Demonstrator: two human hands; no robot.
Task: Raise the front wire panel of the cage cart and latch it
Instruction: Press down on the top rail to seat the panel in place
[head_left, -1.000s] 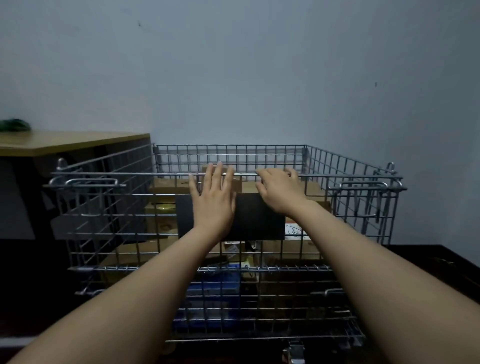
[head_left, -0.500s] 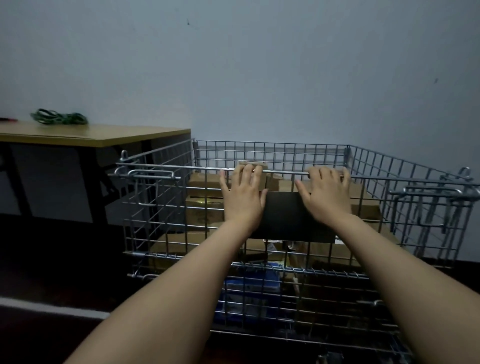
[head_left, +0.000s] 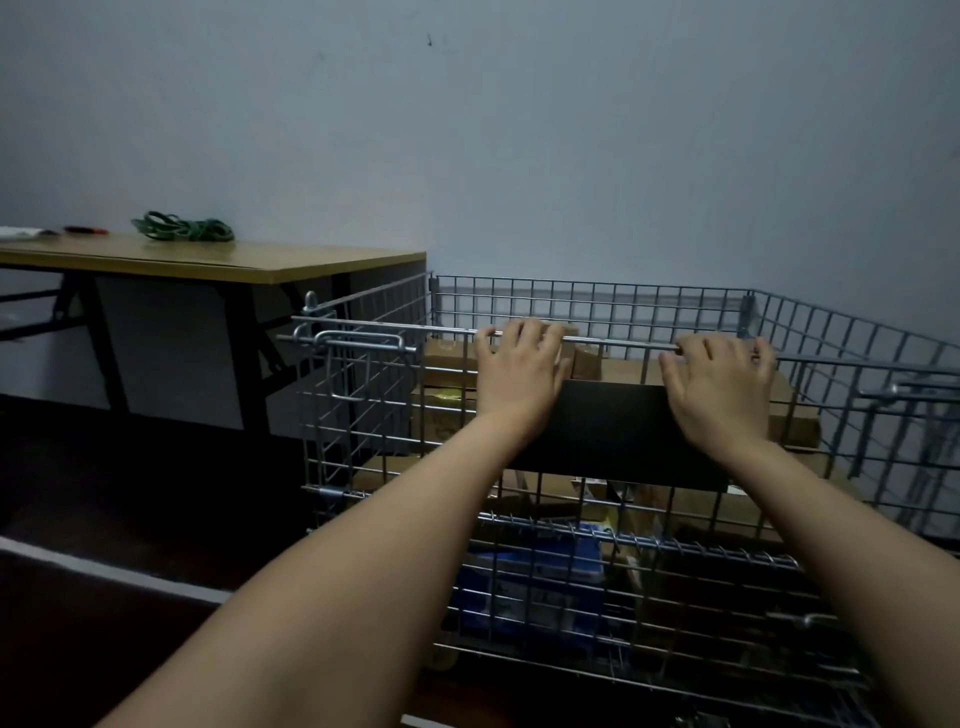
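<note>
The grey wire cage cart stands against the wall, and its front wire panel (head_left: 395, 467) is upright in front of me, carrying a black plate (head_left: 613, 431) near the top. My left hand (head_left: 519, 371) lies on the panel with its fingers hooked over the top bar (head_left: 618, 344). My right hand (head_left: 719, 387) grips the same bar further right. A sliding latch loop (head_left: 358, 340) sits at the panel's top left corner, left of my left hand. The right corner latch (head_left: 904, 389) is partly in view at the frame edge.
Cardboard boxes (head_left: 447, 364) and a blue package (head_left: 535, 577) fill the cart. A wooden-topped table (head_left: 218, 262) with dark legs stands left of the cart, a green coiled cord (head_left: 182, 228) on it. A plain wall is behind. Dark floor lies at left.
The view has turned left and the cart now sits right of centre. My hands have spread a little further apart along the top bar, fingers curled over it.
</note>
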